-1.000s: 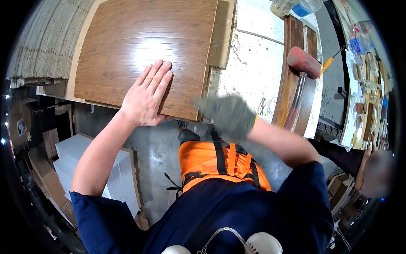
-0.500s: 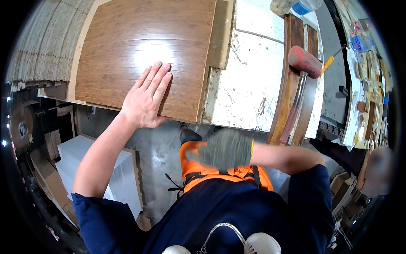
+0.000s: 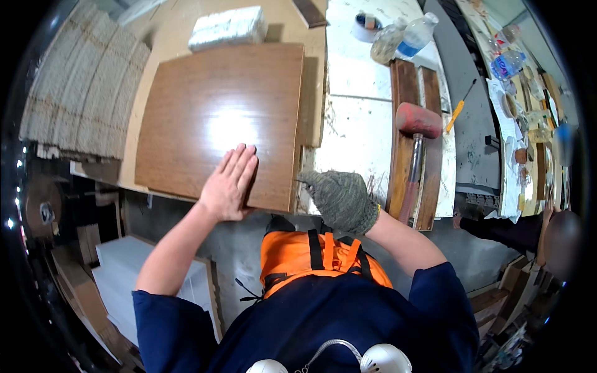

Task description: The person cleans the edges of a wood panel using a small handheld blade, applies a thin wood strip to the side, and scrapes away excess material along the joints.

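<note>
A brown wooden panel (image 3: 186, 112) with a glossy patch of reflected light lies on the bench in front of me. My left hand (image 3: 229, 186), bare, rests flat on its near part with the fingers stretched out. My right hand (image 3: 342, 202), in a grey-green knitted glove, is at the panel's near right corner. Its fingers are curled together. A thin dark tip pokes out by the fingertips, too small to name. Farther right, a mallet (image 3: 418, 120) with a red head lies across two dark wooden strips (image 3: 400, 161).
Stacked ribbed boards (image 3: 81, 93) stand at the far left. Behind the panel sits a white wrapped bundle (image 3: 227, 28). Plastic bottles (image 3: 418, 36), a tape roll (image 3: 367, 26) and an orange-handled screwdriver (image 3: 458, 112) are at the right. Another person's arm (image 3: 497, 230) shows at the far right.
My right hand has moved from in front of my body up to the panel's near right corner. The view has shifted, showing more of the bench's far side. My left hand stays on the panel.
</note>
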### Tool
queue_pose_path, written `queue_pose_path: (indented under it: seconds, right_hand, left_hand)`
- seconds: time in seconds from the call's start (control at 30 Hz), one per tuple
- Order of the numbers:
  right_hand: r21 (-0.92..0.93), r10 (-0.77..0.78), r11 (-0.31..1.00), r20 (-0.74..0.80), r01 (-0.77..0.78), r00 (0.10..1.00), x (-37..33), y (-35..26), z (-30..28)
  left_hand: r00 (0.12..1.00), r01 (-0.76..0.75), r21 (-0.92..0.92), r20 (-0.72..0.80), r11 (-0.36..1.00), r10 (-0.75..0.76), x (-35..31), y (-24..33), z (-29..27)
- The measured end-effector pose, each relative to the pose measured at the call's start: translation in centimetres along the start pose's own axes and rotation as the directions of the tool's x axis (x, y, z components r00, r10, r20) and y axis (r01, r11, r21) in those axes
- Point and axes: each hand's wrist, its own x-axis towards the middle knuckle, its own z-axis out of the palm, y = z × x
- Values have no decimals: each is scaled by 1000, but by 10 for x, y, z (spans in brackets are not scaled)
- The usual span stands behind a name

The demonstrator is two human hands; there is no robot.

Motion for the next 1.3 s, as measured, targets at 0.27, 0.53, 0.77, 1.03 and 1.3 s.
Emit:
queue_pose_path:
  seconds: [0.27,0.53,0.77,1.03,1.3]
  right_hand:
    - [-169,100,972,-331,-163,938,0,22,3]
    - [-331,291,831,-424,-446,857,6,40,-13]
    - [-392,289,838,-271,-379,918,80,110,-33]
    - [-326,206,901,-255,-285,945,171,191,-42]
    - [-354,252,899,-64,-258,966,189,208,-31]
  left_hand:
    - [980,-155,-151,-145,976,134,7,-14,6]
    - [808,-238,-243,-586,940,53,139,-91,-40]
    - [792,-119,-245,-607,962,-56,255,-115,-52]
    - [769,22,-280,-608,960,-195,267,-119,-34]
    - [855,-53,-453,-480,890,-194,267,-128,-48]
